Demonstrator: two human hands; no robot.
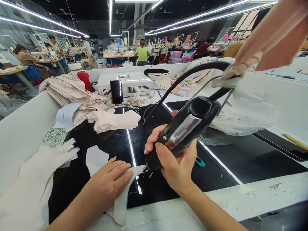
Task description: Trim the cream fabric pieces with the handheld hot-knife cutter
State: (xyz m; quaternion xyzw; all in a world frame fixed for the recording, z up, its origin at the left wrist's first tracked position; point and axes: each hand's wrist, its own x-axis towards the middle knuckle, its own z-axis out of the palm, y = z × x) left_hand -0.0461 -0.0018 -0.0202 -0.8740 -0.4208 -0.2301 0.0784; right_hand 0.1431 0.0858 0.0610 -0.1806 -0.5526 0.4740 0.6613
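My right hand [178,163] is wrapped around a black corded handheld cutting tool [184,128] with a silver lever on its side. The tool slants down to the left, and its small metal tip meets the pointed end of a curved pale fabric piece [122,205]. My left hand [109,179] lies flat on that piece, fingers stretched out, pressing it against the glossy black board [158,192]. Part of the fabric is hidden beneath the hand. Just behind lies a white cut piece [96,158]. A teal clip-like thing [200,161] rests right of my right hand.
Stacked pale fabric pieces [115,120] and a fabric pile [21,186] lie left. Behind stand a phone [116,91], a vented white box [125,84] and a red bottle [84,81]. A pink cloth strip [264,35] holds up the tool's cable [190,73]. People work at sewing tables beyond.
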